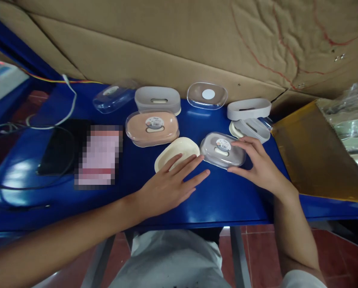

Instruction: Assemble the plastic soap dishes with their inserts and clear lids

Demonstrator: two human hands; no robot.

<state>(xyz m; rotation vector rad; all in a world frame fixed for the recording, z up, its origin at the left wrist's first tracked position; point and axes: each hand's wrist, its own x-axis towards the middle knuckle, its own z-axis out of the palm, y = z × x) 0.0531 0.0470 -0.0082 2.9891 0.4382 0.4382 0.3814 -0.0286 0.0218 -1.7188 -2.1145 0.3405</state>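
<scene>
My left hand's (167, 188) fingers spread over the cream dish (179, 149); my right hand's (258, 166) part around the grey box (222, 158) beside it on the desk (197, 208). Its round label's (223, 145) print is too small to read.

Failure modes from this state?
The right hand is at the edge of the clear-covered gray dish; a sideways push might slide it into the cream tray right beside it.

The left hand has its fingers over the cream tray, so pressing near the rim might tip or shift it.

The loose clear lid lies by the cardboard at the back; a long reach might knock it.
</scene>
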